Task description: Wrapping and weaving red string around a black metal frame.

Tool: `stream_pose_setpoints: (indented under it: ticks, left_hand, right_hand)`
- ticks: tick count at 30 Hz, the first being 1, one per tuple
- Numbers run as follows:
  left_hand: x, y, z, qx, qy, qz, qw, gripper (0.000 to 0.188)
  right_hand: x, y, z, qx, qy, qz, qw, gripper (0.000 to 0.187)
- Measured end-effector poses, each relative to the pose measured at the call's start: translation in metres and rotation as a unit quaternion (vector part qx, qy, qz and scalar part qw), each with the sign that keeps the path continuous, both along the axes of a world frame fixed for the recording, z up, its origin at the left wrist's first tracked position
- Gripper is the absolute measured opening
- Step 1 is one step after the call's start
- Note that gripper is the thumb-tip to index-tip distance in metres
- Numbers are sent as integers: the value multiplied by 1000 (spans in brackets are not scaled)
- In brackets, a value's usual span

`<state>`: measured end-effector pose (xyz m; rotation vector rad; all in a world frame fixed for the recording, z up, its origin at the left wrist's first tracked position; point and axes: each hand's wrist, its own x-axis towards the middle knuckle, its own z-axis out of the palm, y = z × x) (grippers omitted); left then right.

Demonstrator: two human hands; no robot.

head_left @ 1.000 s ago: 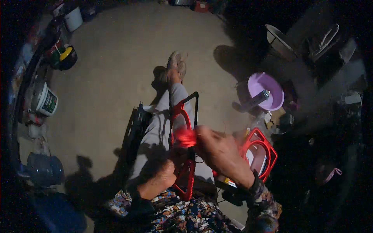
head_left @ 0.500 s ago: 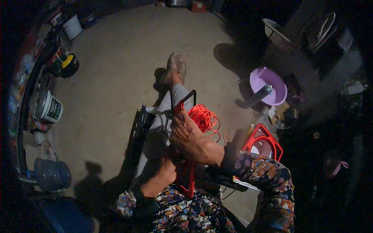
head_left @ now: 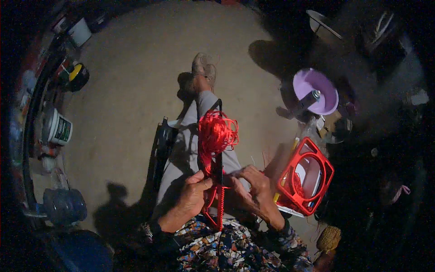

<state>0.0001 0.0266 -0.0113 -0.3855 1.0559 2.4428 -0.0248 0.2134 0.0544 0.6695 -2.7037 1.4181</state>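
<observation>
A tangled bundle of red cord lies over my outstretched legs, against a narrow black frame. Below it, red cord is wound tightly in a spiral along the part of the frame nearest my body. My left hand is closed, thumb and fingers pinching red cord just left of the frame. My right hand is on the other side, its fingertips drawn together at a red strand that crosses the frame. The fingertips of the right hand are partly in shadow.
To the right stands a red plastic frame with a round opening, red cord inside it. Beyond it, a spray can overlaps a purple basin. A white bucket and a blue water jug line the left side.
My right hand has moved back toward my body and to the right, off the bundle. The bundle now lies further left, in full view. My left hand has come forward to the cord.
</observation>
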Motion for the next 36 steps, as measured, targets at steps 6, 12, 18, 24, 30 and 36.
stream_pose_setpoints:
  ticks: [6, 12, 18, 24, 30, 36]
  left_hand:
    - [-3, 1, 12, 13, -32, 13, 999, 33]
    - [-4, -3, 9, 10, -77, -2, 997, 29]
    - [-1, -4, 12, -8, -95, 18, 995, 25]
    - [-1, -4, 10, 17, -81, 3, 997, 24]
    - [0, -3, 13, 53, -65, 15, 996, 23]
    - [2, -2, 2, 61, -37, 47, 996, 21]
  right_hand:
    - [-30, -8, -50, -148, -176, 89, 969, 31]
    - [-39, -18, -79, -405, -544, 136, 722, 27]
    - [-32, -3, -71, -318, -472, 1, 822, 26]
    - [-26, 32, -15, 2, -118, 24, 993, 22]
    - [-32, 10, 17, -106, -66, -15, 992, 29]
    - [-17, -3, 32, -505, -320, -86, 797, 37]
